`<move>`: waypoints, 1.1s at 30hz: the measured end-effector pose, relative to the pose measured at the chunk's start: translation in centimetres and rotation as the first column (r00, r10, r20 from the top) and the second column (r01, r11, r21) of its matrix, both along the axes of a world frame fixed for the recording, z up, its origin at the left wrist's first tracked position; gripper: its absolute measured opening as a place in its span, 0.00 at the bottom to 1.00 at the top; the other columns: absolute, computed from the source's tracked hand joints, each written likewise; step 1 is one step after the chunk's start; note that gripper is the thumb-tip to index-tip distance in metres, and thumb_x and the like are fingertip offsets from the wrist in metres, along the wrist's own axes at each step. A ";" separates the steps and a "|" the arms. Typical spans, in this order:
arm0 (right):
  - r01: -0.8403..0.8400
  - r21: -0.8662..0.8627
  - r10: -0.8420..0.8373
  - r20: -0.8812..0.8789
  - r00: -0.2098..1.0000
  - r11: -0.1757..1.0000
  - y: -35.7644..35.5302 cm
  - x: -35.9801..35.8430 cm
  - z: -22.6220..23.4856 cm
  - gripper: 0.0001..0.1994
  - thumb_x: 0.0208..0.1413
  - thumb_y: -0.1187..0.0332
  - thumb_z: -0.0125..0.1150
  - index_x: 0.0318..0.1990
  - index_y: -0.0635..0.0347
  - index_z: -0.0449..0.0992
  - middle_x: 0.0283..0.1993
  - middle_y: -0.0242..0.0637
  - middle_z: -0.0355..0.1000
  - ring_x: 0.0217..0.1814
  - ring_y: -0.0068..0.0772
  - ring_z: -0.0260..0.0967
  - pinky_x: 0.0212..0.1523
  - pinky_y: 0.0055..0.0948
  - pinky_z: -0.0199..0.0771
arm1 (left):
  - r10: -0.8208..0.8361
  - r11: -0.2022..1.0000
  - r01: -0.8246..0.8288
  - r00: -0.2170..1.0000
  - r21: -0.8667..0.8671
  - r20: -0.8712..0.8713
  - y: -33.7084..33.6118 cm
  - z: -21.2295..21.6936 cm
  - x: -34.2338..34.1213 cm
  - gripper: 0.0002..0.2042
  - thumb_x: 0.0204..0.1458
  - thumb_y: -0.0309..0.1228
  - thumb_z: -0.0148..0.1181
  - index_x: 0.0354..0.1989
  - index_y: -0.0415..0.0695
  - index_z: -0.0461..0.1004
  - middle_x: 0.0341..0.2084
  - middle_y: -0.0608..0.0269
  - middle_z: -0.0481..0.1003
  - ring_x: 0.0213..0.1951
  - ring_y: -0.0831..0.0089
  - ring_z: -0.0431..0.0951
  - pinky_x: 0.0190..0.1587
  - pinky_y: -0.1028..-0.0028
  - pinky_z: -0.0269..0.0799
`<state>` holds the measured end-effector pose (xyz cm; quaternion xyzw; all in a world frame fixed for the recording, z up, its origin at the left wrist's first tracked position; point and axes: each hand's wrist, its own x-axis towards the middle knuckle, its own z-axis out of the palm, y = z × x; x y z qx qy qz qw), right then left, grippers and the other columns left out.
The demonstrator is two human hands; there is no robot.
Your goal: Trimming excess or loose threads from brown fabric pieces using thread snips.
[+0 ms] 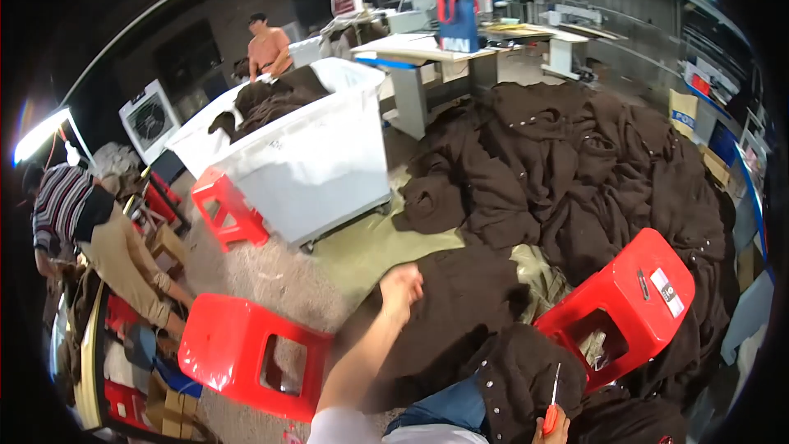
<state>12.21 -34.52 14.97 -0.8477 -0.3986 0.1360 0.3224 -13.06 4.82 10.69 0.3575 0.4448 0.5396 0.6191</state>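
My left hand (401,289) is stretched forward over a dark brown garment (456,296) that lies across my lap. Its fingers are curled together; whether they pinch anything is too blurred to tell. Low at the right, my right hand (556,429) grips an orange-handled tool (551,416) with a thin pointed metal blade standing upward. Next to that blade, a part of the brown cloth with a row of shiny snap buttons (491,384) is bunched over my blue trousers (448,404).
Red plastic stools stand to my left (218,345) and right (649,267); another red stool (220,197) leans by a white wheeled bin (320,173) of brown garments. A large pile of brown garments (567,156) fills the right. Two people work at the left (78,205) and back (269,49).
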 end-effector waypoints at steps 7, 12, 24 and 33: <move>0.034 0.047 -0.038 0.104 0.994 0.998 0.1 -0.1 -0.9 0.19 0.56 0.62 0.63 0.53 0.61 0.72 0.45 0.51 0.72 0.45 0.57 0.69 0.46 0.43 0.70 | -0.193 0.519 -0.424 0.788 0.742 0.585 7.8 32.7 -8.3 0.35 0.58 0.34 0.61 0.68 0.59 0.44 0.34 0.61 0.72 0.28 0.75 0.70 0.33 0.73 0.67; 0.060 0.020 -0.062 0.113 0.992 0.998 0.6 -0.6 -1.1 0.21 0.54 0.62 0.65 0.53 0.62 0.72 0.45 0.51 0.72 0.45 0.56 0.70 0.46 0.43 0.71 | 0.129 0.641 -0.306 0.947 0.704 0.294 6.5 28.2 -8.1 0.10 0.59 0.36 0.56 0.42 0.42 0.69 0.24 0.64 0.72 0.25 0.76 0.71 0.28 0.75 0.66; 0.071 0.013 -0.072 0.055 0.996 0.997 -1.5 1.0 -0.3 0.37 0.45 0.46 0.70 0.57 0.62 0.68 0.51 0.54 0.69 0.52 0.60 0.64 0.53 0.49 0.66 | -0.572 0.747 0.522 0.820 -0.412 0.002 -13.5 -7.4 1.5 0.08 0.57 0.31 0.57 0.43 0.44 0.74 0.30 0.64 0.77 0.25 0.79 0.75 0.30 0.77 0.75; 0.194 0.078 -0.198 0.050 0.979 0.978 -2.5 0.5 -1.9 0.34 0.44 0.55 0.74 0.57 0.62 0.69 0.53 0.50 0.71 0.53 0.54 0.68 0.53 0.43 0.69 | -0.730 0.567 0.659 0.680 -0.494 0.068 -18.7 -7.6 3.2 0.09 0.58 0.34 0.57 0.43 0.45 0.73 0.30 0.65 0.77 0.27 0.78 0.77 0.31 0.76 0.76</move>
